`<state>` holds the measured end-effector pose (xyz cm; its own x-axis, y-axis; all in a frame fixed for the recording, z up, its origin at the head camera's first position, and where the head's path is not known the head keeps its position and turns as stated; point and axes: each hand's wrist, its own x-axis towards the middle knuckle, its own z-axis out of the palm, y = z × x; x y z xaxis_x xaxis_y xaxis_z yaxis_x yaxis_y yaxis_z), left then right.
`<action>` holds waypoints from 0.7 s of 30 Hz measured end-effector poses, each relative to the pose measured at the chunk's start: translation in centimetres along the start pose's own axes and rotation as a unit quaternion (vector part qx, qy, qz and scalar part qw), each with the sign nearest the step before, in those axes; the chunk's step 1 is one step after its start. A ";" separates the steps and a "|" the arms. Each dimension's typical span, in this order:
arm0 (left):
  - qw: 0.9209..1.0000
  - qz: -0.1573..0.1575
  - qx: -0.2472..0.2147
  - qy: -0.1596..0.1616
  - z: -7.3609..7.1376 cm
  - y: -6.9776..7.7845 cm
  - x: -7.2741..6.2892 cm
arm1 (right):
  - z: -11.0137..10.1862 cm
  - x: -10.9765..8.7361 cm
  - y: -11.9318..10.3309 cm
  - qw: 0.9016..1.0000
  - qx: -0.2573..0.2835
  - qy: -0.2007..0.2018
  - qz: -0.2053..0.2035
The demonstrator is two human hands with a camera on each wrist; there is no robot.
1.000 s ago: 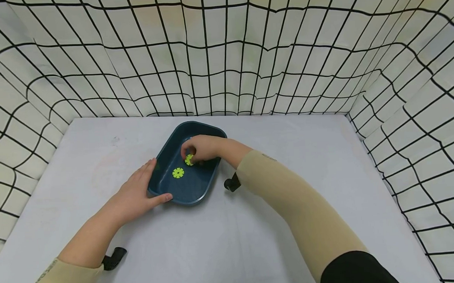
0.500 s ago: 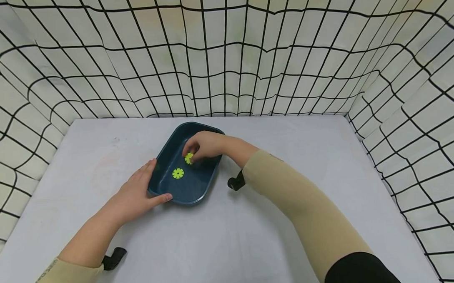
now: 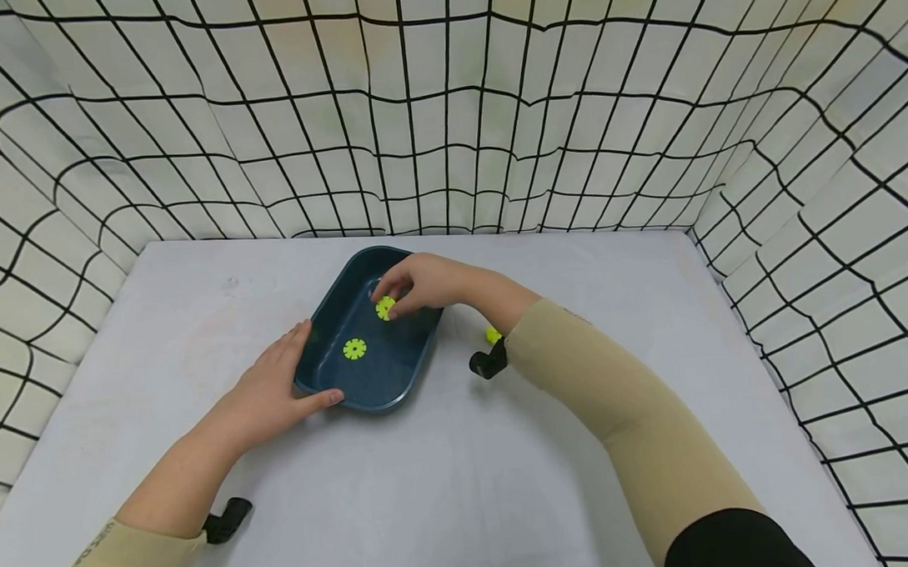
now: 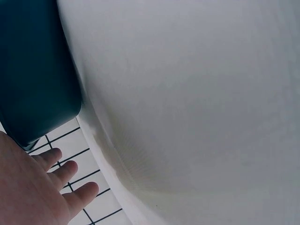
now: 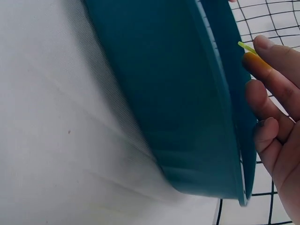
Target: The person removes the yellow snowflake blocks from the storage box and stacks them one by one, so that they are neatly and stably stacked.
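A dark teal tray (image 3: 386,382) with raised walls lies on the white table, left of centre in the head view. My left hand (image 3: 266,390) rests along its near left side, fingers straight at the wall and thumb by the near rim. Over the tray's far part, my right hand (image 3: 431,283) pinches a yellow-green notched disc (image 3: 385,308) between thumb and index finger. The right wrist view shows that disc (image 5: 246,47) edge-on, held above the rim. Another notched disc (image 3: 354,349) lies flat on the tray floor. The left wrist view catches the tray's outer wall (image 4: 37,70).
A yellow-green piece (image 3: 493,335) lies on the table right of the tray, partly hidden by the right wrist's black camera mount (image 3: 489,363). White walls with black netting (image 3: 448,108) border the table (image 3: 461,483) at the back and sides.
My right hand has risen and shifted slightly right and away, carrying the pinched disc. A yellow-green piece beside the tray has come into sight. My left hand stays in place.
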<state>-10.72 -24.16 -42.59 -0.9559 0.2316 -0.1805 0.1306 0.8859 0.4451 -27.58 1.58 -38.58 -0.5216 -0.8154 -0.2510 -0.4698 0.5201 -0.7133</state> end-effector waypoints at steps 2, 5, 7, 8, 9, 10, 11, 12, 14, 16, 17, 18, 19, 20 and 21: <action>1.000 0.000 0.000 0.000 0.0 0.0 0.0 | -0.3 -0.5 0.0 1.000 0.017 0.003 0.006; 1.000 -0.002 0.000 -0.002 0.0 0.1 0.0 | -0.7 -1.1 0.1 0.999 0.040 0.012 0.006; 1.000 -0.003 0.000 -0.003 0.0 0.2 0.0 | -1.0 -1.6 0.3 0.998 0.053 0.017 0.005; 1.000 -0.003 0.000 -0.002 0.0 0.2 0.0 | -1.1 -1.9 0.3 0.998 0.056 0.020 0.004; 1.000 -0.003 -0.001 -0.002 -0.1 0.2 0.0 | -1.3 -2.1 0.4 0.998 0.058 0.023 0.000; 1.000 -0.003 -0.001 -0.002 0.0 0.2 0.0 | -1.4 -2.3 0.6 0.998 0.060 0.027 0.000; 1.000 -0.003 -0.001 -0.002 0.0 0.2 0.0 | -1.5 -2.6 0.8 0.998 0.063 0.031 0.000; 1.000 -0.003 -0.001 -0.002 0.0 0.2 0.0 | -1.6 -2.9 0.9 0.997 0.063 0.036 0.002; 1.000 -0.002 -0.001 -0.002 0.0 0.1 0.1 | -1.8 -3.6 1.2 0.996 0.074 0.045 0.003; 1.000 -0.002 0.000 -0.002 0.1 0.1 0.0 | -2.0 -4.2 1.7 0.995 0.085 0.054 0.006; 1.000 -0.002 0.000 -0.002 0.1 0.0 0.0 | -2.1 -4.6 2.0 0.994 0.092 0.058 0.008; 1.000 -0.002 0.000 -0.002 0.1 0.0 0.0 | -2.2 -5.0 2.2 0.993 0.098 0.062 0.011; 1.000 -0.001 -0.001 -0.001 0.1 0.0 0.0 | -2.3 -5.4 2.6 0.992 0.107 0.065 0.015; 1.000 -0.001 -0.001 -0.001 0.1 0.0 -0.1 | -2.3 -5.7 2.9 0.991 0.112 0.068 0.019; 1.000 -0.001 -0.002 0.000 0.0 0.0 -0.1 | -2.4 -6.1 3.2 0.991 0.115 0.070 0.025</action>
<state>-10.63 -24.14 -42.61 -0.9560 0.2301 -0.1821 0.1276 0.8847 0.4484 -27.59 8.85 -37.81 -0.6422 -0.7379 -0.2078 -0.2742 0.4742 -0.8366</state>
